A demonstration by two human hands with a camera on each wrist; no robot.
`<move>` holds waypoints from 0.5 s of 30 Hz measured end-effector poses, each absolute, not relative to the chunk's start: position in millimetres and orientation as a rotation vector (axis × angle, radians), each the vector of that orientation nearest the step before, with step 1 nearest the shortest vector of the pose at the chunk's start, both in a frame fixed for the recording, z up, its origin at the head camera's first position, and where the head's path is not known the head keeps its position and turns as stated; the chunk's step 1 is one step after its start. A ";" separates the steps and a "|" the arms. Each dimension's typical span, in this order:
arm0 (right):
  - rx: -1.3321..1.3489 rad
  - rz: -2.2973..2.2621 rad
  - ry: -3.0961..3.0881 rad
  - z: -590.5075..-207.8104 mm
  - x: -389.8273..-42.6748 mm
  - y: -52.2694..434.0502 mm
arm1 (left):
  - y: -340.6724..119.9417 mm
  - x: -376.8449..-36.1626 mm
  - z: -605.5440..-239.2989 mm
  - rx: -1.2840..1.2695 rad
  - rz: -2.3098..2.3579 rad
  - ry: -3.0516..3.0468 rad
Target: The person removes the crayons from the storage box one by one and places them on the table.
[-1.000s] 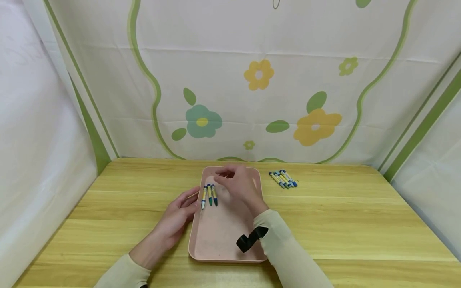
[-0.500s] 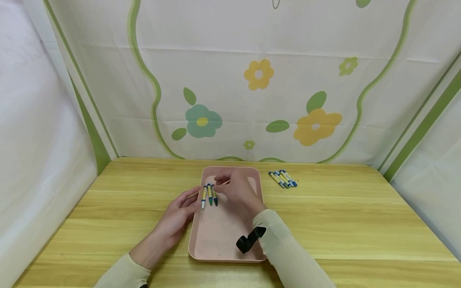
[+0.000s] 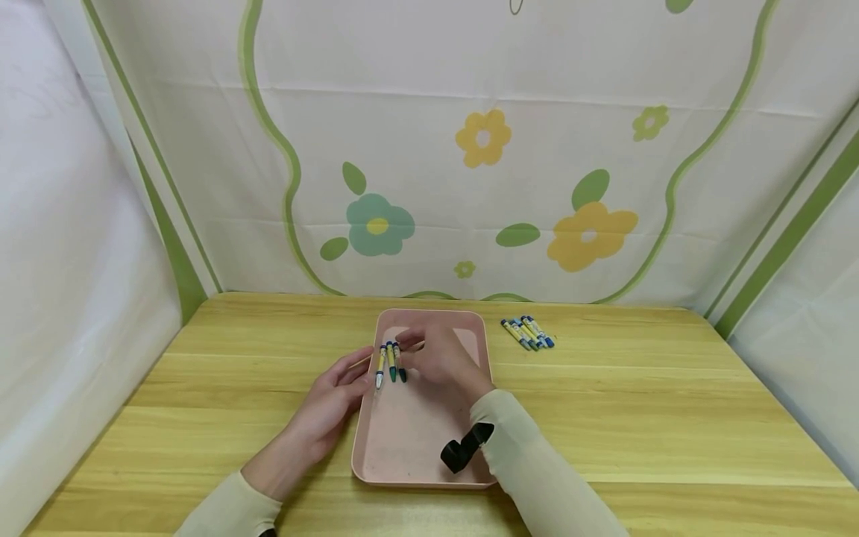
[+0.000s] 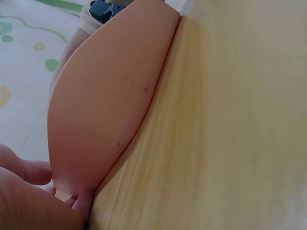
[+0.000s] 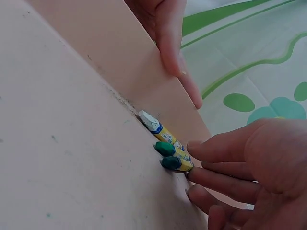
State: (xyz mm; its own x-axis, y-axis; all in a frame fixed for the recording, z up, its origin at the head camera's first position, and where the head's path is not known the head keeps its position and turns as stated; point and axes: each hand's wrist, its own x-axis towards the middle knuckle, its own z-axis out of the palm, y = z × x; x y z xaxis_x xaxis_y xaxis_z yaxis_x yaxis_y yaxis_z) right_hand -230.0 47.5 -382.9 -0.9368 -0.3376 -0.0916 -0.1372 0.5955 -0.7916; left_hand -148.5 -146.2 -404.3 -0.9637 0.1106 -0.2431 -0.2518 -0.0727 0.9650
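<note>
Three crayons with yellow wrappers lie side by side at the left of a pink tray (image 3: 416, 447): a white crayon (image 5: 151, 122), a green crayon (image 5: 168, 149) and a dark green crayon (image 5: 176, 164). My right hand (image 3: 439, 354) is over the tray, its thumb and fingertips at the dark green crayon's blunt end, pinching it. The coloured tips point toward me. My left hand (image 3: 332, 406) rests at the tray's left side; in the left wrist view its fingers touch the tray's outer wall and rim.
Several more crayons (image 3: 527, 333) lie in a group on the wooden table (image 3: 637, 403), right of the tray's far end. A white curtain (image 3: 429, 164) with printed flowers stands behind the table. A black strap device (image 3: 463, 447) sits on my right wrist.
My right hand has come down and slightly toward me, from above the crayons' far ends onto the dark green crayon. My left hand and the tray have stayed put.
</note>
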 end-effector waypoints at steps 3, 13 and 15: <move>-0.371 -1.251 2.584 -382.8 -229.6 47.2 | -146.4 -148.3 -404.3 -0.152 2.129 1.952; -0.365 -1.192 2.613 -384.4 -230.2 45.3 | -146.5 -148.1 -404.1 -0.142 2.126 1.958; -0.369 -1.189 2.614 -384.1 -230.4 44.8 | -146.2 -147.7 -403.5 -0.129 2.131 1.956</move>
